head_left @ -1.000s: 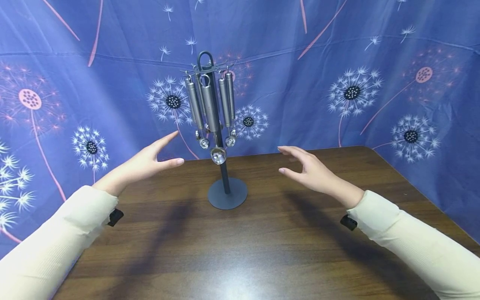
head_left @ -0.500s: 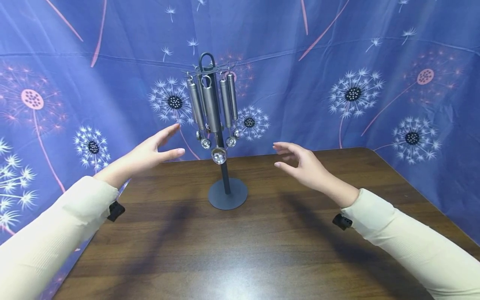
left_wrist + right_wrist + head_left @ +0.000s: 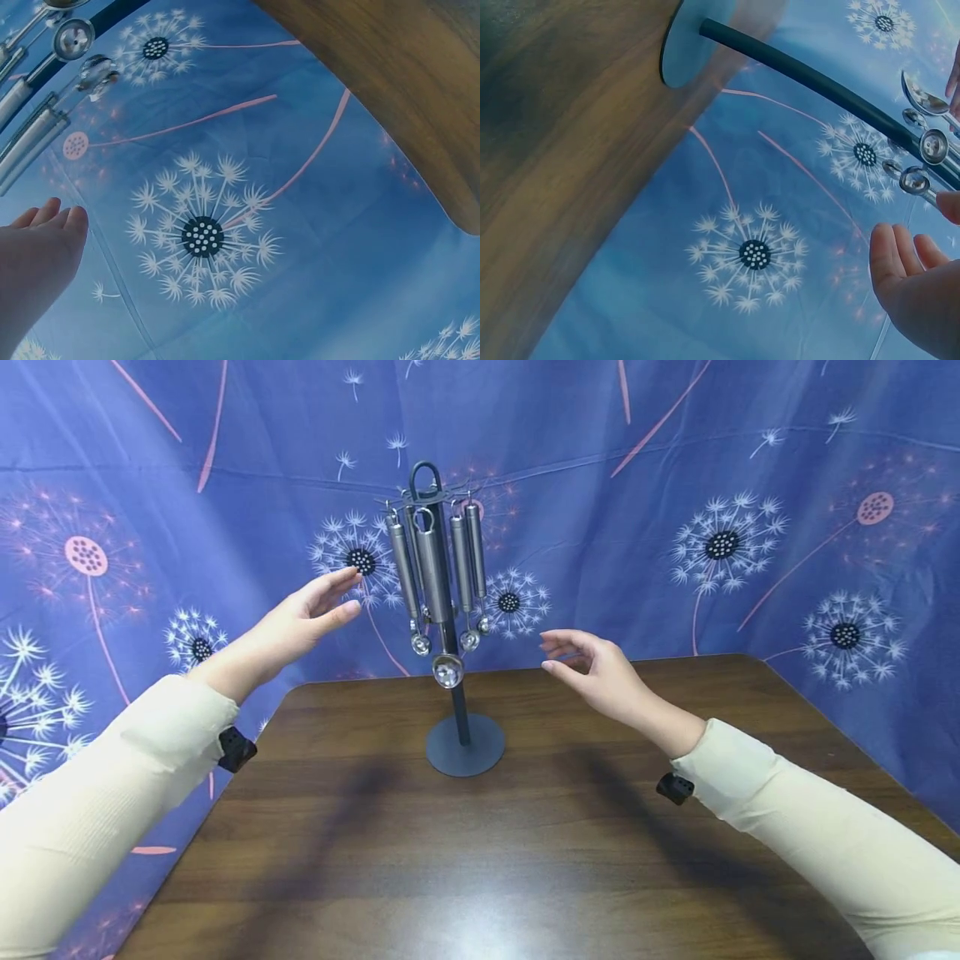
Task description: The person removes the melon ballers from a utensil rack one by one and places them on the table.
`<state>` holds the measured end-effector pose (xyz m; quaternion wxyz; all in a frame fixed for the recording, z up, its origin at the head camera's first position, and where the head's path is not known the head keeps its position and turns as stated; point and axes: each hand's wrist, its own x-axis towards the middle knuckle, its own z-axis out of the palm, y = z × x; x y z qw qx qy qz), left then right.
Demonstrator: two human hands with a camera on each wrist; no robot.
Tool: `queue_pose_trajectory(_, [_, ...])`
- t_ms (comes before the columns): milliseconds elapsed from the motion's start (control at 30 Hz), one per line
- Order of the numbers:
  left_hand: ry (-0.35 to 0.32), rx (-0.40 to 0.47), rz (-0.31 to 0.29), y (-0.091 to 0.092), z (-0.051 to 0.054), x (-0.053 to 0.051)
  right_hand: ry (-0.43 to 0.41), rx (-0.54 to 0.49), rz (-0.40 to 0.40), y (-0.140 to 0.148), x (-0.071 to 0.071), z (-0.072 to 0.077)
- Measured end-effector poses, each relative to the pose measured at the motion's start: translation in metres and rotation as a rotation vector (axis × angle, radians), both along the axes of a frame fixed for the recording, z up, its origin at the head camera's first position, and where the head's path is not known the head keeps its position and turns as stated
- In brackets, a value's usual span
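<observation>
The black stand (image 3: 461, 714), hung with metal spoons (image 3: 431, 572), stands upright at twelve o'clock on the bench (image 3: 480, 852). The left hand (image 3: 296, 617) hovers at its nine o'clock, the right hand (image 3: 603, 681) at its four; both sets of fingers are loosely bent, released, touching nothing. A sideways bump could topple this top-heavy-looking load; tugging one spoon might tangle its neighbours.

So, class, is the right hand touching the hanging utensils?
Apart. The head view shows it: a strip of blue cloth is visible between the right hand and the hanging utensils.
</observation>
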<state>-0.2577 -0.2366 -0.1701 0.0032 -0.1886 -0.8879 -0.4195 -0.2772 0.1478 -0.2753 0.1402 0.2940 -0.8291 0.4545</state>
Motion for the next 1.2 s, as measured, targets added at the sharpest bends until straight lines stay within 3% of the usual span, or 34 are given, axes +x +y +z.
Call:
queue_pose_trajectory(333, [-0.002, 0.065, 0.01, 0.003, 0.016, -0.011, -0.051, -0.002, 0.019, -0.017, -0.008, 0.019])
queue_pose_trajectory(733, [0.086, 0.204, -0.015, 0.024, 0.036, -0.028, -0.12, -0.111, 0.026, -0.038, -0.017, 0.034])
queue_pose_trajectory(1033, [0.132, 0.219, 0.009, 0.032, 0.049, -0.037, -0.209, -0.186, 0.014, -0.044, -0.03, 0.043])
queue_pose_trajectory(1200, [0.124, 0.235, -0.007, 0.036, 0.054, -0.041, -0.197, -0.209, 0.015, -0.049, -0.034, 0.05])
